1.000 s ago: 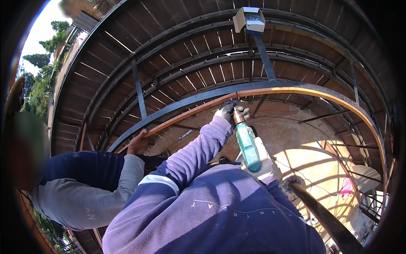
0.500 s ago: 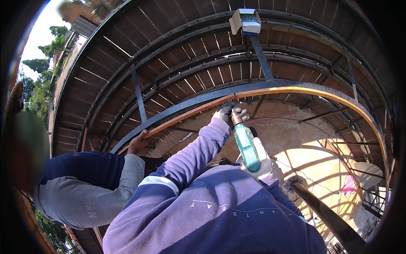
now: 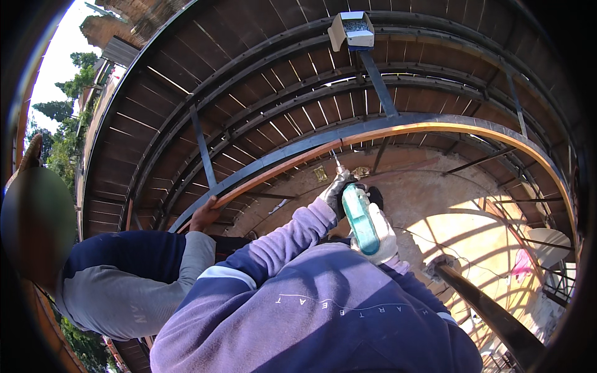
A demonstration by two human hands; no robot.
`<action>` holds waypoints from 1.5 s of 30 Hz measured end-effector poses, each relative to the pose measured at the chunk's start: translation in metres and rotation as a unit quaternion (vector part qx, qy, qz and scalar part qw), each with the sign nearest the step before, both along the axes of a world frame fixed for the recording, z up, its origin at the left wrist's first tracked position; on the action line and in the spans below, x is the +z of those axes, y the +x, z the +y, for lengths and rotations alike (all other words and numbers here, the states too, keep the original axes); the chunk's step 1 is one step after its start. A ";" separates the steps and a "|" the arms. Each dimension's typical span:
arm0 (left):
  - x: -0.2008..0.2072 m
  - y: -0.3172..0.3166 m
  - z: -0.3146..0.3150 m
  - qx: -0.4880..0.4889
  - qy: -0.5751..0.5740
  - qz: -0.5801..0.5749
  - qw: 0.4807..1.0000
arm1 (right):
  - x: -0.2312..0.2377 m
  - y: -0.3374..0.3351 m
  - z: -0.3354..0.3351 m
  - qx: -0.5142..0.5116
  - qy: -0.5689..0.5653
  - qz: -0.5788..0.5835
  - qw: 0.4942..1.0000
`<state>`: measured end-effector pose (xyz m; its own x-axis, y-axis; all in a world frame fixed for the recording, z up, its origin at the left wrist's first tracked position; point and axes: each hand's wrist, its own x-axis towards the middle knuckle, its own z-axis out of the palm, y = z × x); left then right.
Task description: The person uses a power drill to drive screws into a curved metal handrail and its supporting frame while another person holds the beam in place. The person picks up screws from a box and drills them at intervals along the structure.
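Observation:
A teal power drill (image 3: 360,217) lies between my two gloved hands in the middle of the view, its bit (image 3: 337,160) pointing away from me. My left hand (image 3: 337,191), in a grey and black glove, is closed around the drill's front end. On its rear body my white-gloved right hand (image 3: 384,235) is wrapped from the right side. The bit's tip reaches the edge of a curved brown strip (image 3: 298,160), which runs along a dark curved metal bar (image 3: 286,150). Whether the tip touches the strip, I cannot tell.
At left a co-worker in a grey sleeve (image 3: 124,298) grips the strip's end with a bare hand (image 3: 204,214). An open box of small metal pieces (image 3: 357,37) rests on the curved framework beyond. A dark post (image 3: 485,311) rises at lower right; a pink cloth (image 3: 521,264) lies farther off.
My left hand has drawn back from beside the strip to the drill's front end, leaving the bit exposed. The right hand stays on the drill, and the co-worker's hand stays on the strip.

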<state>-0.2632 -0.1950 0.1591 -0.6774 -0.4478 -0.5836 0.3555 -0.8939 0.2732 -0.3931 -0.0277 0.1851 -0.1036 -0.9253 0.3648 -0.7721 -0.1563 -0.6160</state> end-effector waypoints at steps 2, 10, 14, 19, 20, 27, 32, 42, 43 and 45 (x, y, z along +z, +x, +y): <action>-0.008 -0.009 0.005 -0.049 -0.032 0.037 0.998 | 0.001 0.002 0.002 -0.014 0.006 -0.059 0.998; -0.004 -0.005 0.004 -0.055 -0.056 0.056 0.995 | 0.001 0.007 -0.001 -0.020 -0.028 -0.041 0.999; 0.016 0.012 -0.020 -0.231 -0.214 -0.253 0.915 | 0.006 0.010 -0.003 -0.028 -0.023 -0.071 0.997; 0.120 0.066 -0.083 -0.192 -0.683 -0.613 0.348 | 0.005 0.009 -0.002 -0.043 0.000 -0.083 0.996; 0.114 0.073 -0.097 -0.186 -0.710 -0.647 0.207 | 0.000 0.010 -0.002 -0.038 -0.012 -0.073 0.997; 0.079 0.063 -0.126 -0.367 -0.594 -0.666 0.262 | -0.005 0.010 -0.008 -0.035 -0.016 -0.089 0.995; 0.076 0.067 -0.125 -0.345 -0.622 -0.660 0.241 | -0.015 0.012 -0.002 -0.037 -0.018 -0.091 0.995; 0.074 0.067 -0.124 -0.335 -0.631 -0.660 0.233 | -0.015 0.018 -0.005 -0.048 -0.014 -0.080 0.996; 0.075 0.067 -0.124 -0.340 -0.627 -0.661 0.233 | -0.015 0.018 -0.005 -0.051 -0.024 -0.076 0.996; 0.078 0.064 -0.123 -0.357 -0.611 -0.662 0.246 | -0.013 0.020 -0.007 -0.060 -0.049 -0.070 0.995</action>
